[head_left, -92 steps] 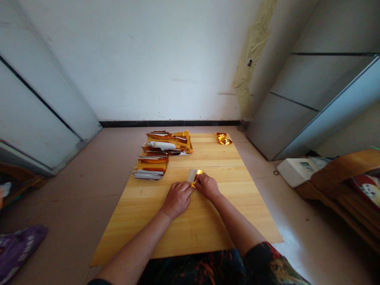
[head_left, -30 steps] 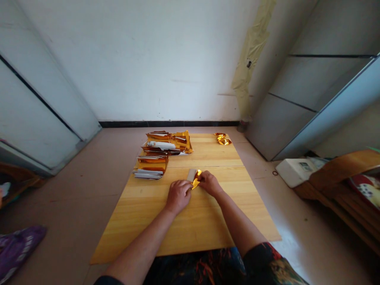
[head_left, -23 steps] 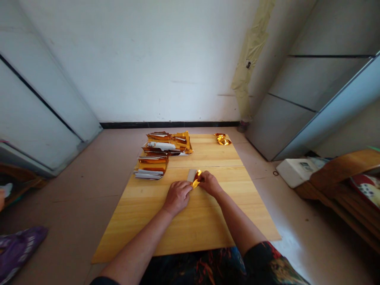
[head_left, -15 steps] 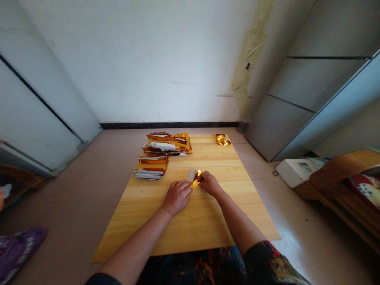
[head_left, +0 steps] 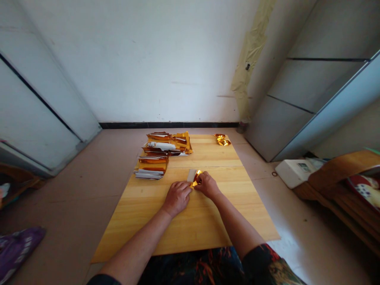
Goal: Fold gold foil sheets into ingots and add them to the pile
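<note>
Home interior, by the look of it

Prob. a room in a private home. Scuffed white wall (head_left: 163, 59) w/ black skirting (head_left: 166, 125) & crinkled beige tape strip (head_left: 252, 47); pinkish-tan tiled floor (head_left: 89, 182). On R: tall grey fridge-like unit (head_left: 285, 95), then curved brown wooden furniture (head_left: 329, 184) w/ red-and-white patterned fabric (head_left: 363, 188). Purple plastic bag w/ white lettering (head_left: 22, 249) on L. Pale-wood rectangular tabletop (head_left: 190, 233) mid-room, nr wall.

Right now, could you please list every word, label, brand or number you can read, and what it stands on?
I can read none for certain.
Purple bag: pale lettering, too blurred to read.
White box: a label-like patch, too small to read.
Small gold piece: no lettering visible.
</note>
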A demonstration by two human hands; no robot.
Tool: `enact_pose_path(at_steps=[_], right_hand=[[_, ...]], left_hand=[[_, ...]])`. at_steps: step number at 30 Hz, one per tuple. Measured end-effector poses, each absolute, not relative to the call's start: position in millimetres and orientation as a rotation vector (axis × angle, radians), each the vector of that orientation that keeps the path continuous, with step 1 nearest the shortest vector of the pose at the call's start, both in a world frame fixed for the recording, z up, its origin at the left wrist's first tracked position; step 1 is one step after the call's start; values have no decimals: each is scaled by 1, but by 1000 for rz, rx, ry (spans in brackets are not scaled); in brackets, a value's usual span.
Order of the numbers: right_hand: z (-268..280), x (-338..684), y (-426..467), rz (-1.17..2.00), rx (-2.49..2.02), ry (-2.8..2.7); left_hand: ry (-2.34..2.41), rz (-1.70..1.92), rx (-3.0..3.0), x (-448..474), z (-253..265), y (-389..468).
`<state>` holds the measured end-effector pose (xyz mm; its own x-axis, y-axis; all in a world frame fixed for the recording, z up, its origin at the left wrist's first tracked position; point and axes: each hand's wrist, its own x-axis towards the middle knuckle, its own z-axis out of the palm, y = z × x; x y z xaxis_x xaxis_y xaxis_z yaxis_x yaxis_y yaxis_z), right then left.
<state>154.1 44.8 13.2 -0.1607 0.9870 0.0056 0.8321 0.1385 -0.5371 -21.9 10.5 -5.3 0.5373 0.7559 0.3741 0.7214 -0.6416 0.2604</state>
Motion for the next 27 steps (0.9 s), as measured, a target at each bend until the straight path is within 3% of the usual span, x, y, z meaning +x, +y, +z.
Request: enact_pose_path(at_steps=[19,27], right_hand=[[15,156,55,507,-1852,-2194],[23,147,50,145,-1840,-2400]], left_hand=[[1621,641,2659,5,6,14],[1622,648,2685,-9,2,22]])
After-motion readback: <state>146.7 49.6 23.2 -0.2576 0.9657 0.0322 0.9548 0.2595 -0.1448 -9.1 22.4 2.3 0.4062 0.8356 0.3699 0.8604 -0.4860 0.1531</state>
